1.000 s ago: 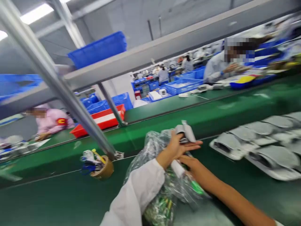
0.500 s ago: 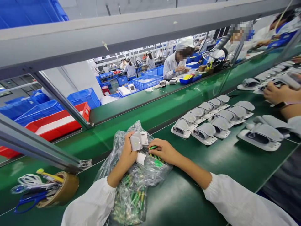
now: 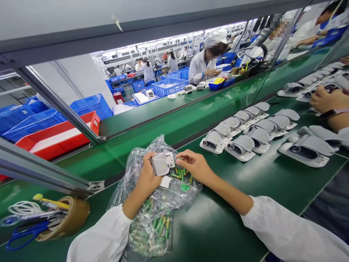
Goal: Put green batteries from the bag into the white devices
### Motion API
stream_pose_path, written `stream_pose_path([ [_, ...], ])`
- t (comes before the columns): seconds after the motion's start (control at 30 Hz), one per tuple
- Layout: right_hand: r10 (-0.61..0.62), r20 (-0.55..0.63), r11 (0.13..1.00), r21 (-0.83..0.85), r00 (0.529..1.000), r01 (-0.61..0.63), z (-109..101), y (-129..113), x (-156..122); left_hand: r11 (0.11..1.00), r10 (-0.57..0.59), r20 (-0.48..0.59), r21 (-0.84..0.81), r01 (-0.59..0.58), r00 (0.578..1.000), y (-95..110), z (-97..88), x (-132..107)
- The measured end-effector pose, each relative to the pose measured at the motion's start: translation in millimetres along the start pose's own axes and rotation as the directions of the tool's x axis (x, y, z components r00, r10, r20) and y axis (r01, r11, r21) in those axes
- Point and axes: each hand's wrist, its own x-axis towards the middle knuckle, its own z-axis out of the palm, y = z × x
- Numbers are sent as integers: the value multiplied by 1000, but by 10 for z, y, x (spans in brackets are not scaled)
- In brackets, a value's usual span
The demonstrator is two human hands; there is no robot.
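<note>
My left hand [image 3: 148, 171] is closed around a wrist blood pressure monitor [image 3: 161, 164], a white unit with a light grey cuff folded about it. My right hand [image 3: 195, 165] pinches a small green battery, mostly hidden by the fingertips, right beside the monitor's white end. Below both hands lies a clear plastic bag [image 3: 122, 193], spread open. Loose green and yellow batteries [image 3: 181, 173] sit on its right part, and more batteries [image 3: 160, 227] lie under the film nearer to me. A small white paper piece [image 3: 165, 181] is just under the monitor.
Rows of grey-cuffed monitors [image 3: 240, 145] stand on the green table at right, near a co-worker's hand [image 3: 324, 100]. A tape roll [image 3: 77, 218] holding tools and blue scissors [image 3: 25, 233] is at left. A metal post [image 3: 49, 167] rises beside it; a red bin [image 3: 60, 136] lies beyond.
My right hand has moved the battery up from the loose pile to the monitor's end. The monitor has tilted slightly in my left hand. The camera view has shifted a little.
</note>
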Motion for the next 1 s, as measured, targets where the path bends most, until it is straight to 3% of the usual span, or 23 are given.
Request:
stream_pose_path([
  [0.17,33,12,999,1,999,-33,5,-17,3,986,74,53,147,-81,996,-16,41,1],
  [0.27,-66,27,992,-108,997,68,10,-26,14,964,149,47,216,-156,988,-27,59,16],
  [0.4,-241,55,921,-300,969,247,26,-9,36,966,206,89,141,-217,975,-65,73,44],
  [0.63,-428,182,772,-435,885,463,8,-5,106,972,199,102,103,-209,975,-112,90,71],
  [0.73,-392,310,688,-527,867,499,21,-81,93,977,169,122,107,-182,978,-111,97,68],
  [0.8,-324,374,588,-640,869,494,62,-140,53,979,156,130,109,-170,979,-109,99,69],
  [0.9,-221,391,433,-781,893,449,132,-215,-9,983,130,137,109,-145,982,-113,91,83],
  [1.0,-165,400,374,-820,902,432,137,-257,-31,989,88,145,103,-104,985,-126,75,106],
])
